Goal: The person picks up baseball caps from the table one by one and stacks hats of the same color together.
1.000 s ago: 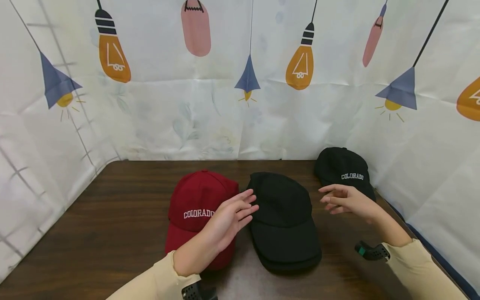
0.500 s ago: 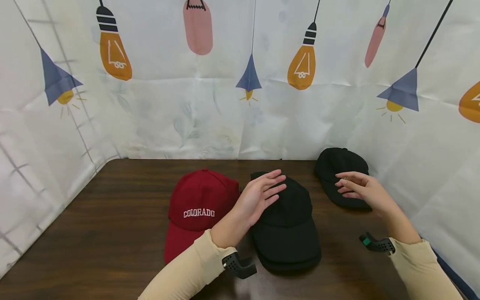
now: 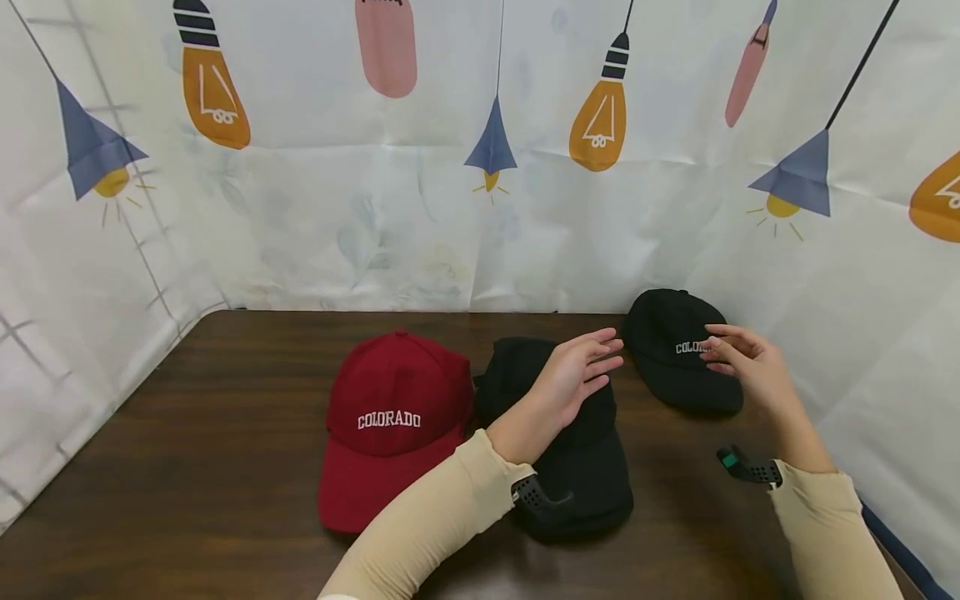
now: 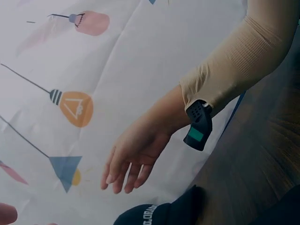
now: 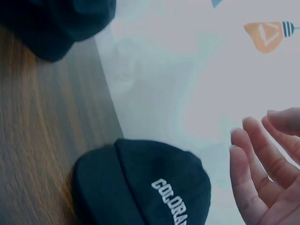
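Three caps are on the dark wooden table. A red cap (image 3: 397, 392) with white COLORADO lettering sits at the left, its brim toward me. Beside it is a plain black cap (image 3: 577, 475), partly covered by my left hand (image 3: 566, 379), which hovers above it with fingers extended and holds nothing. At the back right lies a black COLORADO cap (image 3: 667, 333), also in the right wrist view, where its lettered front (image 5: 164, 183) shows. Near that cap my right hand (image 3: 753, 362) is raised, fingers relaxed and slightly bent, holding nothing; it hides part of the lettering.
A white cloth (image 3: 315, 217) printed with bulbs and lamps hangs behind and beside the table (image 3: 187, 442). Black bands (image 3: 750, 468) are on both wrists. The caps stand close together toward the middle and right.
My left hand has moved right from the red cap to above the plain black cap. My right hand has shifted right and up. The caps stay put; the view tilts slightly.
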{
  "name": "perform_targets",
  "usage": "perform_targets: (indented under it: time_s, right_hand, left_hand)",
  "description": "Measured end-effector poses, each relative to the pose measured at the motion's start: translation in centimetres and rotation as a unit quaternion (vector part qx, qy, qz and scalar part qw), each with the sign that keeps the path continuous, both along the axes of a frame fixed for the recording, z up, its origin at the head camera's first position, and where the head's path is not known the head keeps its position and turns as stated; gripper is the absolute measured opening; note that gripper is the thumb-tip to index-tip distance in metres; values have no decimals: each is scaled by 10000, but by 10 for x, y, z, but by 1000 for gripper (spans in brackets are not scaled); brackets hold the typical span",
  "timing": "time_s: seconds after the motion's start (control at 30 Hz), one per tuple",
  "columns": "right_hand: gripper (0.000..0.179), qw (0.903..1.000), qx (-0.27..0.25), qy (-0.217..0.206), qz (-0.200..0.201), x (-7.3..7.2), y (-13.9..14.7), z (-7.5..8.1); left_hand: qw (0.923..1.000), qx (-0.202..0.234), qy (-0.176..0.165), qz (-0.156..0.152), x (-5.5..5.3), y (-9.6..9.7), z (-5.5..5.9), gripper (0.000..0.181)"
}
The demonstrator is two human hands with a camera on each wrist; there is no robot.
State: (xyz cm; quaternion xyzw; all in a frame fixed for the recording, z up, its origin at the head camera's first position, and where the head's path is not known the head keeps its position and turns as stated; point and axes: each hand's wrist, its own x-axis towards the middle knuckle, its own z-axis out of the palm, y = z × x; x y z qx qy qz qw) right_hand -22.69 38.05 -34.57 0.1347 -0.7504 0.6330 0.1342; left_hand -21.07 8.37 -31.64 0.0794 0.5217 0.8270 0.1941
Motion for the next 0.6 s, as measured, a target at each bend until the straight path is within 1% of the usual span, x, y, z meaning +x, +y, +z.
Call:
perform_targets:
  time_s: [0.1,0.27,0.47,0.6]
  right_hand:
    - [23,9994,-220,-115,-225,-2,8,-1]
    - [24,9966,-590,-314,-483,-4,21,-4]
    - [25,9943,-783,-363,-634,-7,33,-12]
    - [27,9924,-818,-570,-720,-10,38,-18]
  left_hand:
    - [9998,-57,-158,121,-5,17,0,38]
    - [9989,-139,-376,244,-10,44,-4,35]
    - [9974,-197,-572,398,-16,70,-11,35]
    - [9956,-311,-667,572,-20,82,-18,35]
